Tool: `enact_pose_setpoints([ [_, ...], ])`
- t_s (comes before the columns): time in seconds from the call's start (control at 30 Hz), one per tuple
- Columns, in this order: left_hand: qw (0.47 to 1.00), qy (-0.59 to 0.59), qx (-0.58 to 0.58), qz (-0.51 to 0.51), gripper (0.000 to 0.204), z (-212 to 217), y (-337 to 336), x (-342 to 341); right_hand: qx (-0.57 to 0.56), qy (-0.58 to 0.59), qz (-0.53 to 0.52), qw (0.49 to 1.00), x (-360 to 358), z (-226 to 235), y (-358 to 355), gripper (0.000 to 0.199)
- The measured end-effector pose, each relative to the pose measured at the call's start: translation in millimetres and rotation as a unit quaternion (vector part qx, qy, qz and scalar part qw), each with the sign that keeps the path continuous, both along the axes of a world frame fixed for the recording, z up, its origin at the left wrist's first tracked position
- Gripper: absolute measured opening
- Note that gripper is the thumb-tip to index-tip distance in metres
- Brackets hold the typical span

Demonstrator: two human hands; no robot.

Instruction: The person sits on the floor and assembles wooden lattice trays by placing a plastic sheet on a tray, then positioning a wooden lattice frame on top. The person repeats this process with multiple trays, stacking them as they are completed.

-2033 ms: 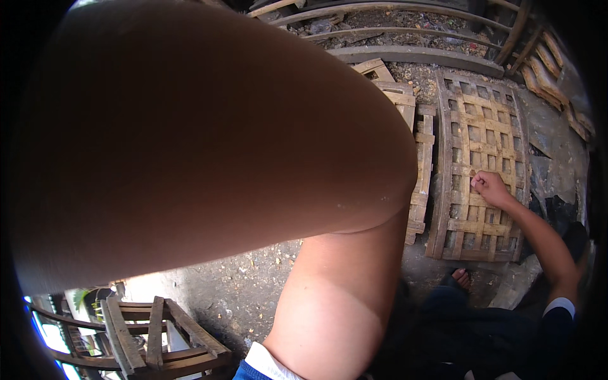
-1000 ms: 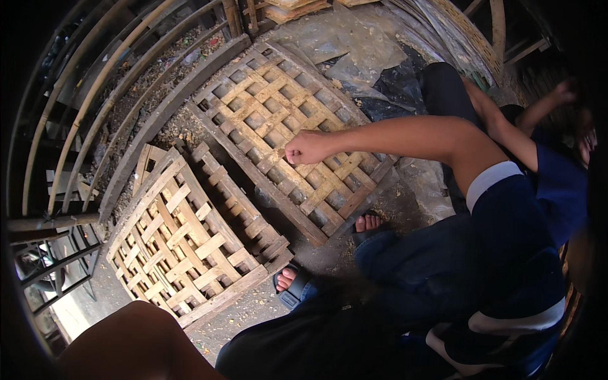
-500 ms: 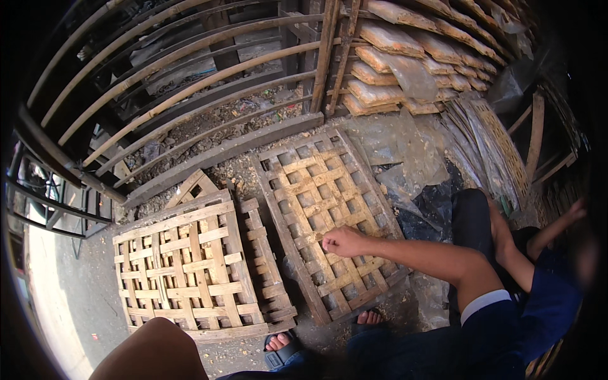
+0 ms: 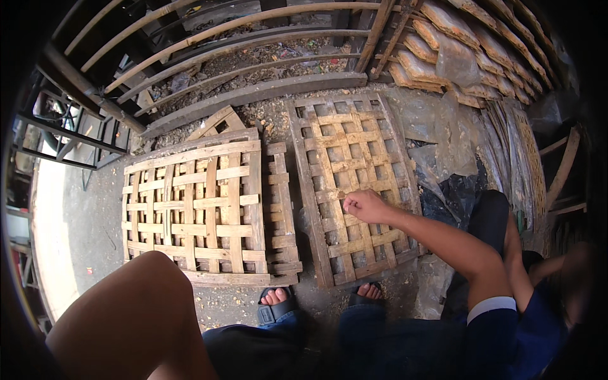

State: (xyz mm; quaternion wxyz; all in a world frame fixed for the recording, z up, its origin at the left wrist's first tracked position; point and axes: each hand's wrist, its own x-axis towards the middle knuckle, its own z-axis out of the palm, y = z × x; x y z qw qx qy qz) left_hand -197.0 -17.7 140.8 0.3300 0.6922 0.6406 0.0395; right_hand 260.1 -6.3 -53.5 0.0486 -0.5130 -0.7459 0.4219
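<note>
My left arm is bent at the lower left, with its elbow toward the trays. The hand itself is out of view, and so is my right hand. My sandalled feet stand at the near edge of two groups of woven wooden trays. The left woven tray lies on top of another tray, whose edge sticks out on its right. Over the right woven tray, whose slats carry crumbly yellowish bits, a co-worker's hand hovers or rests with curled fingers. I cannot tell whether it holds anything.
The co-worker, in a blue top with a white cuff, sits close at the right. Wrapped slabs are piled at the back right, beside plastic sheeting. A slatted bamboo barrier runs along the back. A metal frame stands far left.
My view has shifted, so the trays sit higher and the barrier has risen toward the top edge. My left elbow shows larger. The co-worker's hand stays over the right tray, fingers curled.
</note>
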Motion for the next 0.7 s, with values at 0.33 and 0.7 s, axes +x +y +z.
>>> enact_pose_setpoints([
  [0.33,0.999,-0.008,0.015,-0.045,0.044,2.3,3.6,17.6,-0.006,0.024,-0.016,1.000,8.9,-9.0,3.7,0.017],
  [0.7,0.970,-0.098,-0.053,-0.217,0.045,-0.4,-53.1,94.5,0.000,0.009,-0.011,1.000,7.8,-1.6,0.7,0.018],
])
